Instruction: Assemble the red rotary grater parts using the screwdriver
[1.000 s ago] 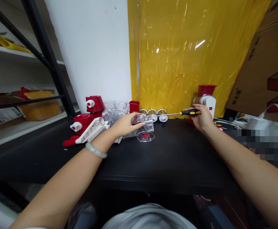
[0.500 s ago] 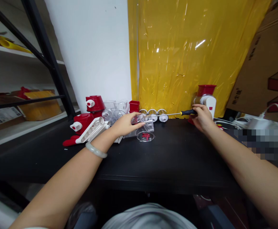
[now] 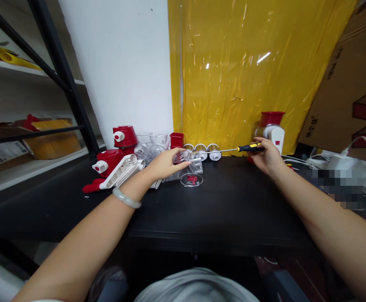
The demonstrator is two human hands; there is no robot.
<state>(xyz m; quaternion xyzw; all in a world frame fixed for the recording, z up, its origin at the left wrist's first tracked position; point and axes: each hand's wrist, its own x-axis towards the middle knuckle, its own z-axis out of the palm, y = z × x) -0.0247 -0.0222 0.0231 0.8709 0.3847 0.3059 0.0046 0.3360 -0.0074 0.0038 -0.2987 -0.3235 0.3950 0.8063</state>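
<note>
screwdriver (image 3: 233, 149) has turned, right fingers (image 3: 263, 141) clamped on its handle (image 3: 248, 148), left fingers (image 3: 180, 165) clamped on a clear plastic part (image 3: 197, 162).

My slim black-and-yellow screwdriver (image 3: 238, 149) has a smooth plastic handle (image 3: 250, 148) and a shiny, straight metal shaft (image 3: 228, 150), my clear hollow part (image 3: 197, 166) looks glossy plastic, and the broad black tabletop (image 3: 227, 205) seems matt.

Two hands (image 3: 167, 162) (image 3: 268, 156), one screwdriver (image 3: 248, 148), three drums (image 3: 214, 155)
</note>
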